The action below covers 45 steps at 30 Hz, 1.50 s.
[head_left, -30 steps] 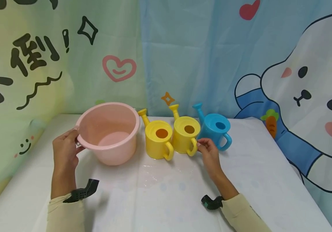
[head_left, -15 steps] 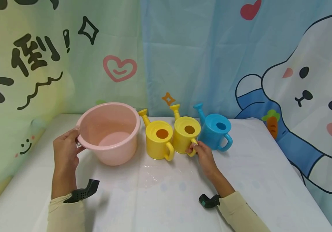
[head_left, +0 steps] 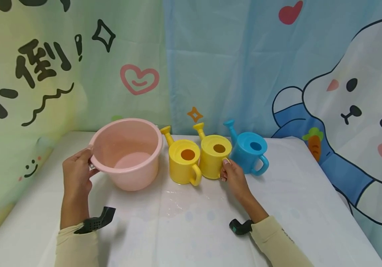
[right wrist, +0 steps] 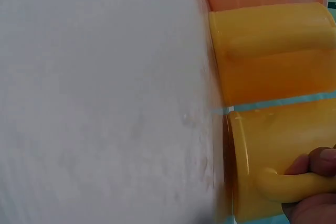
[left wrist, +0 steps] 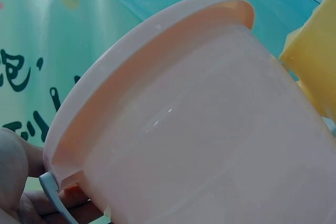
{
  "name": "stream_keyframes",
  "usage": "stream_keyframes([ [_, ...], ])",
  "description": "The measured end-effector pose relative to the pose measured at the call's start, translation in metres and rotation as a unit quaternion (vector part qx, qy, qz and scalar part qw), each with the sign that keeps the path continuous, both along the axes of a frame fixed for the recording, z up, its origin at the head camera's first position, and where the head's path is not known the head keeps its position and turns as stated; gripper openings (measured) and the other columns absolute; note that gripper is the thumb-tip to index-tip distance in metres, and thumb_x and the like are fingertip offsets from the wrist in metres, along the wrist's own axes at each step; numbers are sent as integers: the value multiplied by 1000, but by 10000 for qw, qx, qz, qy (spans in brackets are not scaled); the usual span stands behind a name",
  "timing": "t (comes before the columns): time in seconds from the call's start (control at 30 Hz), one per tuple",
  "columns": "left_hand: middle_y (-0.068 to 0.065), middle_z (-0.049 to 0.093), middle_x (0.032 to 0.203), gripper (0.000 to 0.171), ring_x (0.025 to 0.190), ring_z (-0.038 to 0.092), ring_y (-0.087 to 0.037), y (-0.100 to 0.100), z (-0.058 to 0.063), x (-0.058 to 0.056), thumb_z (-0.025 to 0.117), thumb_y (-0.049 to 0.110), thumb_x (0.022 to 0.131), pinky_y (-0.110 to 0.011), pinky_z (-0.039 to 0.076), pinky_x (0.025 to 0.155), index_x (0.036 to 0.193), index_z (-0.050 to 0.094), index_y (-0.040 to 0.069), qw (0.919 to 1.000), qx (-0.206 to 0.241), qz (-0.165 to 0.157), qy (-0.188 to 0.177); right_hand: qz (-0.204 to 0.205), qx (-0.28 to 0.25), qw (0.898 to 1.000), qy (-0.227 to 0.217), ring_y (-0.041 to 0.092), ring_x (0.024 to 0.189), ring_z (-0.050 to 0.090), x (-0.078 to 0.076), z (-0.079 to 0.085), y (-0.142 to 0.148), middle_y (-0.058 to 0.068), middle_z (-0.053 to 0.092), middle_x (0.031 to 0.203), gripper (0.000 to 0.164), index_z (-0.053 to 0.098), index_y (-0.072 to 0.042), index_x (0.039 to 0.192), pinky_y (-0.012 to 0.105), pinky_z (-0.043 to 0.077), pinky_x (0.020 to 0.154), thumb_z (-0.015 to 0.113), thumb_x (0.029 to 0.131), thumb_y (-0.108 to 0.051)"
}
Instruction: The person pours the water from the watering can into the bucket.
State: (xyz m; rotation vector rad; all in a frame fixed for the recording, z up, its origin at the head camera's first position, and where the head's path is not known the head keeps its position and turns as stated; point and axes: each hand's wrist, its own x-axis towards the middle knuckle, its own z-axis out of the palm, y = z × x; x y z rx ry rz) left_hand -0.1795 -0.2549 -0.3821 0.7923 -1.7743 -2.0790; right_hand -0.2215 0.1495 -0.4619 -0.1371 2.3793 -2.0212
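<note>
At the left of the head view, my left hand (head_left: 76, 172) grips the rim of a pink basin (head_left: 140, 180), thumb on top and fingers beneath. The left wrist view shows the basin's outer wall (left wrist: 199, 119) close up. My right hand (head_left: 235, 178) grips the handle of the right-hand yellow watering can (head_left: 209, 161), fingers curled round it. That handle (right wrist: 294, 186) shows in the right wrist view. A second yellow watering can (head_left: 179, 168) stands between the basin and the gripped one. Just right of my hand stands a blue watering can (head_left: 244, 154).
Everything stands on a white-covered table (head_left: 191, 230), near its back edge. A wet patch (head_left: 174, 202) glistens in front of the yellow cans. Behind the table hangs a printed curtain (head_left: 207, 66) with a cartoon rabbit.
My right hand has moved left from beside the yellow watering can's handle and taken hold of it. That can's spout has shifted slightly. The left hand and basin look unchanged.
</note>
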Motion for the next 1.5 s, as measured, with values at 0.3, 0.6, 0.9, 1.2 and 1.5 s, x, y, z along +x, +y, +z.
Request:
stream_keyframes([
  [0.3, -6, 57, 114, 48, 96, 54, -18, 1, 0, 0, 59, 40, 96, -21, 56, 64, 130, 62, 6, 10000, -11, -6, -12, -415, -124, 9990, 71, 24, 69, 46, -3, 1, 2, 13, 40, 74, 44, 43, 2, 85, 29, 43, 64, 36, 106, -35],
  [0.6, -6, 57, 114, 48, 96, 54, -18, 1, 0, -1, 59, 39, 96, -21, 56, 65, 130, 62, 6, 10000, -39, -12, -13, -1033, 289, 9941, 155, 28, 66, 47, -3, 8, 2, 16, 42, 71, 52, 46, 1, 81, 30, 42, 60, 33, 105, -43],
  [0.9, -6, 56, 112, 48, 95, 55, -18, 2, 1, 0, 59, 38, 96, -21, 56, 64, 130, 62, 4, 10000, -42, -7, 19, -1074, 425, 9929, 292, 30, 63, 46, 0, 17, 8, 17, 41, 69, 51, 45, 4, 79, 28, 42, 57, 34, 106, -38],
  [1.2, -5, 56, 113, 48, 94, 54, -17, 1, 1, 0, 59, 38, 96, -21, 56, 63, 132, 61, 6, 10000, 21, 4, -34, -1066, 432, 9912, 653, 42, 68, 45, -3, 40, 8, 33, 41, 75, 54, 43, 12, 81, 32, 44, 60, 33, 105, -35],
  [1.5, -4, 57, 112, 47, 94, 54, -17, 0, -1, 0, 59, 39, 97, -21, 56, 63, 130, 63, 6, 10000, -35, -11, 19, -926, 709, 9847, 1292, 25, 54, 42, -4, 69, 9, 14, 41, 60, 54, 44, 5, 68, 27, 40, 51, 38, 104, -35],
])
